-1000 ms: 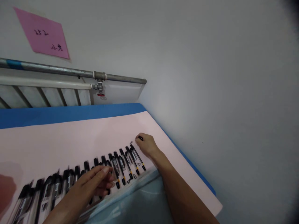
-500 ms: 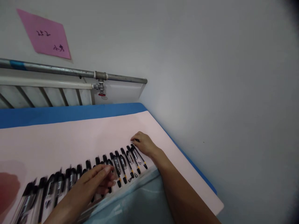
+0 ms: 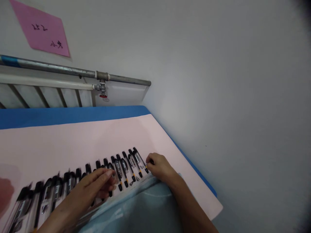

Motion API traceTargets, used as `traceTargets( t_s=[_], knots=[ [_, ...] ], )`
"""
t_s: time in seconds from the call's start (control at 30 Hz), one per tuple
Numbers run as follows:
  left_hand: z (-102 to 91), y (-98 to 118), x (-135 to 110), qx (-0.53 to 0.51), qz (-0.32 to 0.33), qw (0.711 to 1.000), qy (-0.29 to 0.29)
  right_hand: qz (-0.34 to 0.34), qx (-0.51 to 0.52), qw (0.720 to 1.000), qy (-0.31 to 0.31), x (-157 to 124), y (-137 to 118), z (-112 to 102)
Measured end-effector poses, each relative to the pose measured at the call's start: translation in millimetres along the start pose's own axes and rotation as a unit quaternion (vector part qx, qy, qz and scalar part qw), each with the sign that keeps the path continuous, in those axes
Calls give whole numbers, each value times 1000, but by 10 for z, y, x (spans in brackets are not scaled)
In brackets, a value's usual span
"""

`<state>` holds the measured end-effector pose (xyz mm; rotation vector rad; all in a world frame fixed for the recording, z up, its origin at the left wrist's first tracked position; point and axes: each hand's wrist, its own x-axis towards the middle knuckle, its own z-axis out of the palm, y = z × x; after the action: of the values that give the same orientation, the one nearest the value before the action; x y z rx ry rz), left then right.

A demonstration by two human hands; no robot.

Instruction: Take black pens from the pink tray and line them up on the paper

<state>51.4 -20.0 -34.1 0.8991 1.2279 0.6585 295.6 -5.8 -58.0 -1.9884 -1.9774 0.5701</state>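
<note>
Many pens lie side by side in a slanting row, with black caps at the far ends and yellow-and-black ends toward me; one pen [image 3: 141, 159] is the rightmost. Over the middle of the row, my left hand [image 3: 98, 184] is closed with curled fingers, covering parts of several pens. What it holds, if anything, is hidden. My right hand [image 3: 159, 165] is pinched beside the near end of the rightmost pen; I cannot make out anything between its fingertips. Small dark metallic-looking pieces [image 3: 132, 183] lie among the pens' near ends.
The pink sheet [image 3: 116, 134] covers a blue-edged table [image 3: 73, 115] against the wall. A blurred red object [image 3: 5, 194] is at the left edge. A pipe with a red-handled valve [image 3: 103, 96] and a radiator [image 3: 46, 94] are behind. Light blue cloth [image 3: 141, 210] is at the near edge.
My right hand has moved toward me, from the far cap end of the rightmost pen to its near end. My left hand stays over the row. The view has shifted slightly.
</note>
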Motion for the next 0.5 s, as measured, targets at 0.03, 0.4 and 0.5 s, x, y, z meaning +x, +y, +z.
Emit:
traceTargets(
  t_s=[0.03, 0.4, 0.5],
  knots=[
    [2, 1, -4, 3, 1, 1000, 1, 4, 3, 1000, -1, -20, -3, -3],
    [-32, -8, 16, 29, -6, 999, -18, 3, 26, 1000, -15, -57, -9, -28],
    [-39, -23, 23, 32, -5, 999, -19, 5, 26, 1000, -14, -54, -10, -20]
  ],
)
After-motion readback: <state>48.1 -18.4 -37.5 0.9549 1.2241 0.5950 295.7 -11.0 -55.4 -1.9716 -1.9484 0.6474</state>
